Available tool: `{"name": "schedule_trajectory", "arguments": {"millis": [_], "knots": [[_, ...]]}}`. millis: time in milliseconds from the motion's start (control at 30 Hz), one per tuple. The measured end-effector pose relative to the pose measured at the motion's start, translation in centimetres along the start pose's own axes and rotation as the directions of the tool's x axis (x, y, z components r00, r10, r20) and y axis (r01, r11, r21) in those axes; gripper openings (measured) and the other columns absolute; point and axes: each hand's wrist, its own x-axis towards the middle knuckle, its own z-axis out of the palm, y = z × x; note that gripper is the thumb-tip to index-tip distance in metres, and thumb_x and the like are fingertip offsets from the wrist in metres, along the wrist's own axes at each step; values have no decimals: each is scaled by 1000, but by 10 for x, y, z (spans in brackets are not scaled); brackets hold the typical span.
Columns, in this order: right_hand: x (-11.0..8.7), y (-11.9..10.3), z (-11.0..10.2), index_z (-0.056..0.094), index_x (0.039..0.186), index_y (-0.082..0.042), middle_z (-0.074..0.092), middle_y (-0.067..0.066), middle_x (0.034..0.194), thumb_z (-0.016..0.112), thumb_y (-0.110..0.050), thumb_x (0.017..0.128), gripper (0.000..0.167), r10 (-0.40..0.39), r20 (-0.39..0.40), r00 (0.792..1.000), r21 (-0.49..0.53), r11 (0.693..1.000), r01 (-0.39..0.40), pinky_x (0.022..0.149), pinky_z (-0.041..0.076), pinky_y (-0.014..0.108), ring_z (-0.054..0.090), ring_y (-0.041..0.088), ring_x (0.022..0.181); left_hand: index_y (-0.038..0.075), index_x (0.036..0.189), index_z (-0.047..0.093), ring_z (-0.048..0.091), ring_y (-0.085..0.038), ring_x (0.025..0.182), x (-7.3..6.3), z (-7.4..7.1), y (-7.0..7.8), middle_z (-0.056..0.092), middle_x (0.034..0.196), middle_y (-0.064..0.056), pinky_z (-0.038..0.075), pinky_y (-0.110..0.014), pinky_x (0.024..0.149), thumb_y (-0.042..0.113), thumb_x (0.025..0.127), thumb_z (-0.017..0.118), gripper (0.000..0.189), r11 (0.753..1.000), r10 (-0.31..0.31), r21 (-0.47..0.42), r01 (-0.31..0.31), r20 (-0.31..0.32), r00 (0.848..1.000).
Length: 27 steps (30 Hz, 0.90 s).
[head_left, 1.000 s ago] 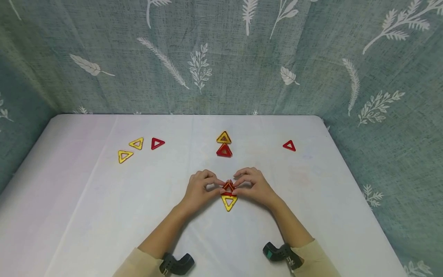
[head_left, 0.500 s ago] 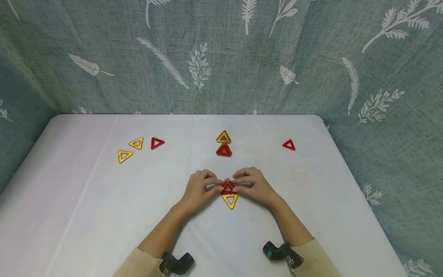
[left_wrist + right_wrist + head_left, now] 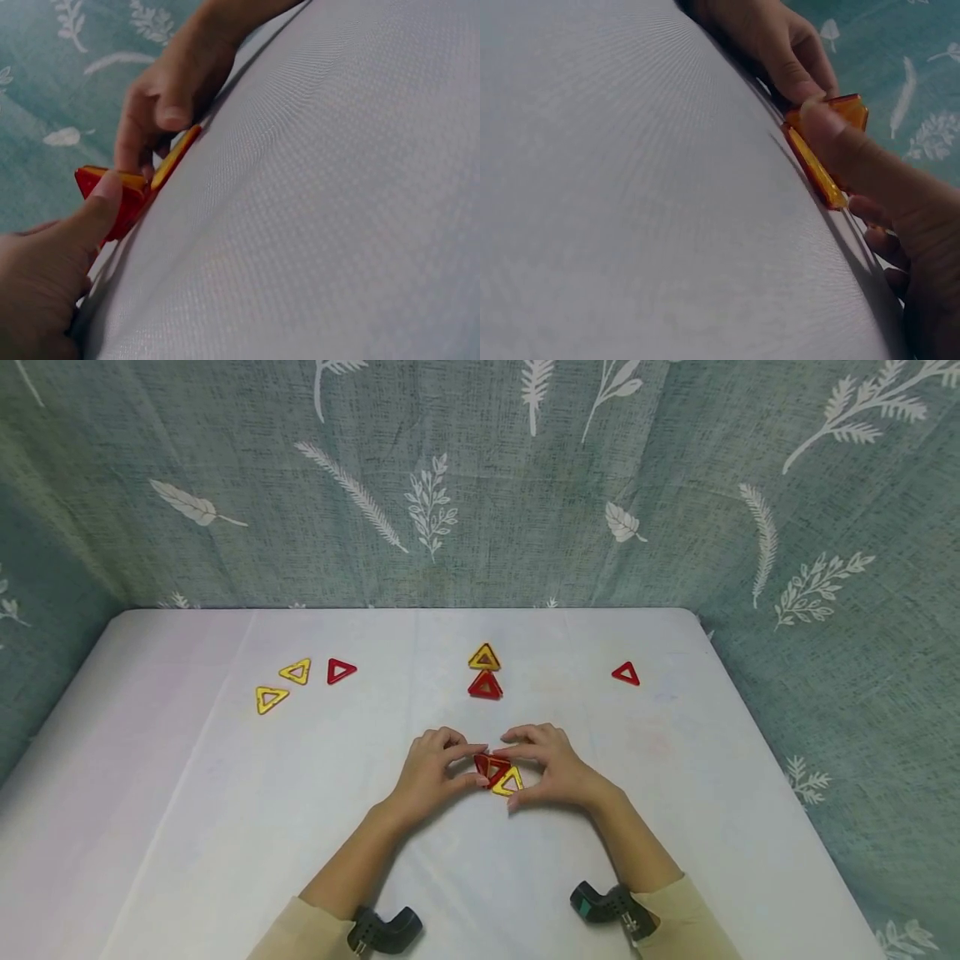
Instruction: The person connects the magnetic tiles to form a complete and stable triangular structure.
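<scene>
Between the two hands is a small build of red triangular magnetic tiles (image 3: 482, 766), with a yellow triangular tile (image 3: 504, 782) joined at its lower right side. The left hand (image 3: 438, 768) pinches the red part from the left between thumb and index finger. In the left wrist view, the red part (image 3: 133, 204) stands up beside the left thumb, and the yellow tile slants away toward the other hand. Around the right side, the right hand (image 3: 555, 768) spreads its fingers: the index fingertip meets the red top edge, while the thumb sits just past the yellow tile's lower corner.
Farther back on the white table (image 3: 187, 860) stand a yellow build (image 3: 485, 667) and a red build (image 3: 486, 695) of triangles. Two yellow tiles (image 3: 306, 672) and a red tile (image 3: 332, 672) lie at the left; another red tile (image 3: 633, 674) lies at the right. Leaf-patterned fabric (image 3: 525, 552) rises behind.
The build has turned between the hands: the yellow tile has swung from the near side to the lower right. The right thumb has left the red part and moved nearer the body.
</scene>
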Motion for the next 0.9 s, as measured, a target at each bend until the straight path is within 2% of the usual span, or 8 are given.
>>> {"name": "schedule_trajectory", "arguments": {"millis": [133, 267, 367, 533, 667, 900], "knots": [[-1, 0, -4, 63, 124, -16, 50, 5, 133, 86, -38, 62, 70, 74, 53, 996, 0, 997, -74, 98, 32, 51, 40, 25, 122, 18, 106, 73, 47, -18, 94, 0, 0, 0, 54, 98, 0, 37, -37, 82, 34, 73, 80, 38, 1000, -19, -5, 19, -9, 1000], [-2, 2, -6, 62, 126, -14, 49, 6, 135, 85, -35, 65, 69, 121, 64, 991, 27, 992, -123, 101, 34, 53, 40, 27, 127, 17, 99, 74, 48, -18, 93, 0, 1, 1, 55, 95, 0, 37, -36, 81, 30, 73, 81, 30, 1000, -21, -2, 21, -32, 999], [-3, 5, -7, 66, 120, -12, 51, 5, 129, 86, -30, 67, 60, 146, 36, 989, 77, 986, -149, 100, 38, 50, 43, 25, 123, 17, 95, 75, 48, -18, 92, 0, 1, 1, 55, 94, 0, 37, -37, 80, 28, 72, 81, 26, 1000, -23, -13, 23, -48, 999], [-4, 8, -9, 70, 101, -13, 48, 2, 109, 87, -23, 65, 40, 205, -25, 979, 134, 971, -200, 95, 43, 43, 46, 19, 107, 16, 89, 75, 49, -18, 91, 0, 1, 1, 57, 92, 1, 38, -37, 81, 26, 72, 81, 20, 997, -55, -48, 52, -52, 997], [-5, 8, -11, 69, 95, -15, 48, 0, 104, 86, -22, 67, 34, 249, -26, 968, 106, 964, -245, 93, 42, 41, 44, 18, 103, 15, 85, 75, 49, -17, 91, 1, 0, 2, 58, 91, 2, 38, -37, 81, 24, 72, 82, 18, 994, -83, -69, 80, -43, 996], [-2, 1, -13, 64, 88, -15, 46, 6, 110, 84, -27, 69, 30, 263, -29, 964, -5, 965, -263, 94, 34, 47, 41, 26, 108, 13, 78, 74, 49, -17, 91, 3, 0, 5, 58, 90, 4, 38, -37, 82, 22, 70, 83, 16, 981, -159, -121, 154, -36, 987]]}}
